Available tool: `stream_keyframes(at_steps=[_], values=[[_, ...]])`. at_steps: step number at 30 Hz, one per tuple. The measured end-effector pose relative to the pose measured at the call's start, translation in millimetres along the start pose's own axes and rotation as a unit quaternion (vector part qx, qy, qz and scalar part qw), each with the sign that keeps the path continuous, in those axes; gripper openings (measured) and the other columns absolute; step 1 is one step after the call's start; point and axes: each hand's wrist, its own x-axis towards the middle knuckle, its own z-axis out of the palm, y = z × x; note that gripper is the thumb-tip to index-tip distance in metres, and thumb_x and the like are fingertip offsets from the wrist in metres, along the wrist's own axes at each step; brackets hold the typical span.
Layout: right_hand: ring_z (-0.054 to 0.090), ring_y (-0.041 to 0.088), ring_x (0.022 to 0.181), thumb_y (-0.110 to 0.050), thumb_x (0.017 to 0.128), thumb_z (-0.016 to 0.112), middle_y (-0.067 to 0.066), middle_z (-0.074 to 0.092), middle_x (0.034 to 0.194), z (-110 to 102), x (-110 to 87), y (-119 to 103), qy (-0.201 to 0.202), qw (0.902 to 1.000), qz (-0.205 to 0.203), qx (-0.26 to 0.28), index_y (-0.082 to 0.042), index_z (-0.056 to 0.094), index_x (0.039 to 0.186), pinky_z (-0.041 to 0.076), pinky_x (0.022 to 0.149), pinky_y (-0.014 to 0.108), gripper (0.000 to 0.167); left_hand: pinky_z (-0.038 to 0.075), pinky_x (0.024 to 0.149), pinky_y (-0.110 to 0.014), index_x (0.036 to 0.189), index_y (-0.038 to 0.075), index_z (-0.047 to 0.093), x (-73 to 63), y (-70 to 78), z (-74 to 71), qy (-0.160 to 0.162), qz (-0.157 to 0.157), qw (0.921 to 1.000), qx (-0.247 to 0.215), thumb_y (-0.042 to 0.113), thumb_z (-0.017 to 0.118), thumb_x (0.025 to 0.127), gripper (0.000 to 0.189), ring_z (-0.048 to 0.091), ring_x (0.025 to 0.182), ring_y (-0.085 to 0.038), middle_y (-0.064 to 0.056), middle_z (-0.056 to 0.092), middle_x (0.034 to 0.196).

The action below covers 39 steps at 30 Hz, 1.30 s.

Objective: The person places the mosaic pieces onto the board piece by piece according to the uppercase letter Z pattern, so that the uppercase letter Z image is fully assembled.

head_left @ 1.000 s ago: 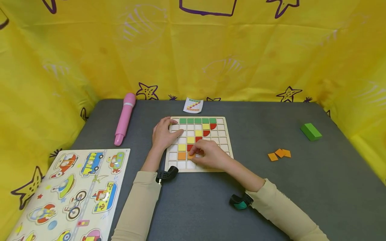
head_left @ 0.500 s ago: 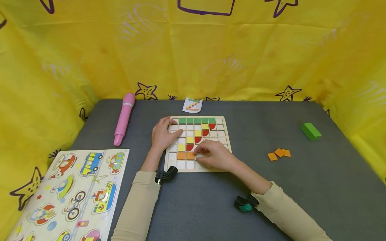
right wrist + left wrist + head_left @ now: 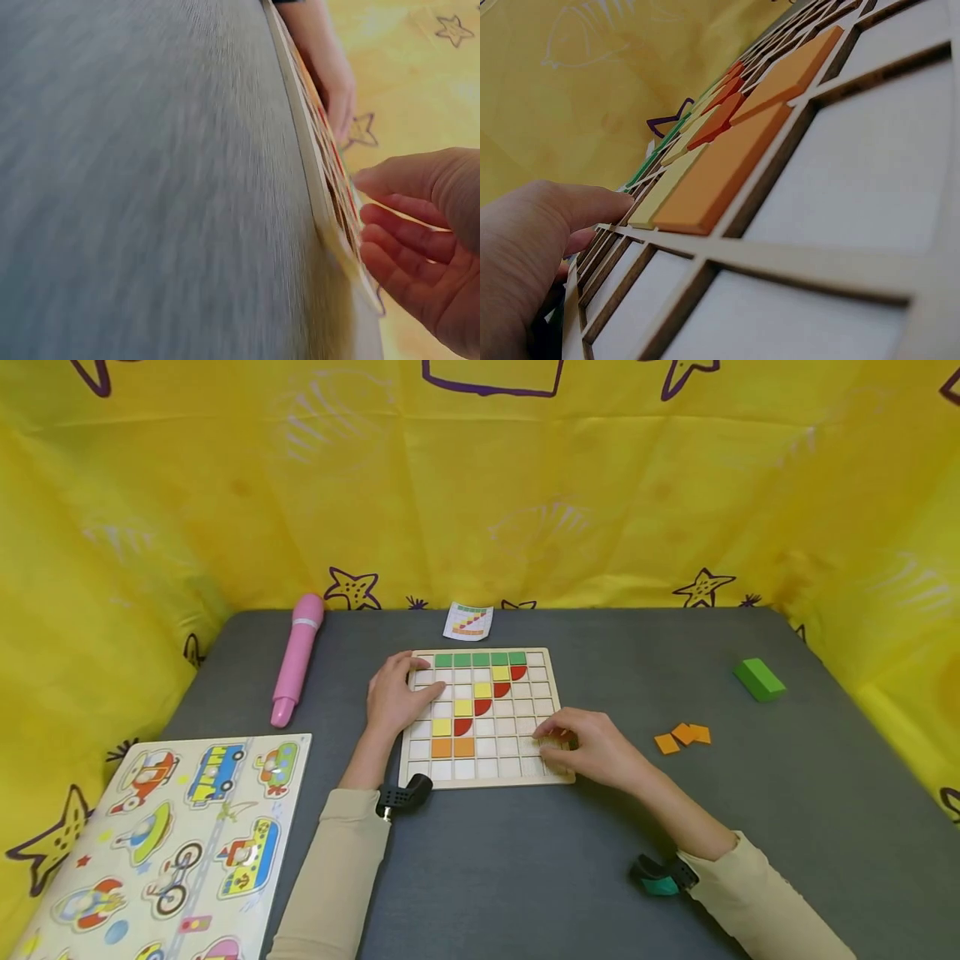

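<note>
A light wooden grid board (image 3: 483,783) lies on the grey table. It holds a top row of green square tiles (image 3: 480,659), a diagonal of yellow squares (image 3: 463,707) with red quarter-circle tiles (image 3: 482,707) beside them, and two orange squares (image 3: 452,747) low on the left. My left hand (image 3: 393,693) rests on the board's upper left edge, thumb stretched over the cells; its thumb (image 3: 592,206) also shows in the left wrist view. Over the board's right edge, my right hand (image 3: 596,747) has loosely bent fingers and nothing between them (image 3: 420,232).
Three loose orange square tiles (image 3: 682,737) lie right of the board, with a green block (image 3: 760,680) farther back. A small pattern card (image 3: 468,622) lies behind the board. At left are a pink microphone-shaped object (image 3: 297,660) and a vehicle puzzle board (image 3: 247,810).
My right hand has let go of the second orange tile, now lying in its cell beside the first, and moved right to the board's edge. The left hand keeps its place on the board.
</note>
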Motion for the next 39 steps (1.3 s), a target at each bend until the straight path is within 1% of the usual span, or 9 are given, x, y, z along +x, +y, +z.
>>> stream_keyframes(at_steps=[7,13,17,21,24,27,32,36,39], values=[[0.062,0.014,0.086,-0.014,0.084,0.077,-0.004,0.069,0.098,-19.6,-28.3,20.6,0.027,0.9988,0.034,-0.023,-0.014,0.073,0.101,0.054,0.077,0.035,0.018,0.015,0.116,-0.049,0.118,0.01,0.063,0.0,-0.2,0.2,-0.001,-0.002,1.0,0.002,0.039,0.071,0.085,0.044,0.032,0.139,-0.035,-0.013,0.039,0.15],[0.064,0.017,0.092,-0.013,0.084,0.077,-0.002,0.068,0.103,-40.6,-52.5,34.7,0.038,0.9964,0.07,-0.03,-0.013,0.071,0.105,0.054,0.081,0.04,0.021,0.016,0.116,-0.05,0.117,0.01,0.063,0.0,-1.4,0.5,0.001,-0.004,1.0,-0.003,0.04,0.071,0.085,0.045,0.032,0.139,-0.034,-0.012,0.04,0.149],[0.064,0.02,0.092,-0.011,0.083,0.077,0.0,0.069,0.105,-54.3,-65.7,42.1,0.044,0.9945,0.072,-0.062,-0.013,0.071,0.108,0.054,0.078,0.04,0.025,0.016,0.116,-0.05,0.117,0.01,0.063,-0.2,-1.8,0.4,0.001,-0.006,1.0,-0.002,0.041,0.071,0.085,0.045,0.033,0.139,-0.035,-0.012,0.04,0.149],[0.062,0.021,0.09,-0.003,0.08,0.076,0.002,0.068,0.106,-66.7,-78.0,48.0,0.048,0.9911,0.065,-0.106,-0.012,0.069,0.112,0.052,0.075,0.041,0.034,0.016,0.116,-0.05,0.117,0.01,0.063,-0.3,-0.8,0.5,-0.001,-0.005,1.0,-0.004,0.041,0.071,0.085,0.045,0.033,0.139,-0.035,-0.013,0.04,0.149],[0.06,0.023,0.092,0.004,0.077,0.073,0.005,0.067,0.108,-73.1,-85.2,51.8,0.04,0.9898,0.065,-0.12,-0.01,0.069,0.114,0.049,0.076,0.044,0.04,0.015,0.116,-0.05,0.117,0.01,0.063,0.3,-0.8,0.8,0.0,-0.004,1.0,-0.003,0.04,0.071,0.085,0.044,0.033,0.138,-0.035,-0.012,0.04,0.149],[0.059,0.025,0.093,0.007,0.076,0.072,0.007,0.066,0.108,-75.9,-88.2,56.4,0.033,0.9891,0.061,-0.13,-0.008,0.068,0.114,0.048,0.077,0.044,0.042,0.016,0.116,-0.049,0.116,0.011,0.063,0.4,-1.1,1.2,0.001,-0.003,1.0,0.0,0.041,0.071,0.085,0.044,0.034,0.138,-0.035,-0.012,0.041,0.149],[0.062,0.025,0.091,0.008,0.076,0.073,0.006,0.068,0.104,-74.1,-84.1,62.2,0.045,0.9878,0.047,-0.141,-0.006,0.069,0.111,0.05,0.076,0.044,0.037,0.016,0.116,-0.05,0.116,0.011,0.063,0.0,0.7,0.5,-0.001,-0.007,1.0,0.0,0.041,0.071,0.085,0.044,0.033,0.138,-0.035,-0.012,0.04,0.149],[0.065,0.022,0.086,0.002,0.08,0.074,0.004,0.07,0.099,-69.0,-74.9,62.3,0.055,0.9899,0.044,-0.123,-0.005,0.071,0.107,0.054,0.073,0.04,0.028,0.017,0.115,-0.051,0.116,0.011,0.063,-0.4,1.7,-0.2,-0.002,-0.01,0.9999,-0.001,0.04,0.071,0.085,0.044,0.033,0.138,-0.035,-0.012,0.04,0.149],[0.066,0.02,0.084,-0.005,0.082,0.076,0.004,0.07,0.098,-64.2,-67.4,60.6,0.053,0.9917,0.049,-0.107,-0.005,0.071,0.106,0.056,0.072,0.037,0.024,0.017,0.115,-0.051,0.116,0.011,0.063,-0.7,1.3,-0.2,-0.002,-0.01,0.9999,-0.002,0.04,0.071,0.085,0.044,0.033,0.138,-0.035,-0.012,0.04,0.149]])
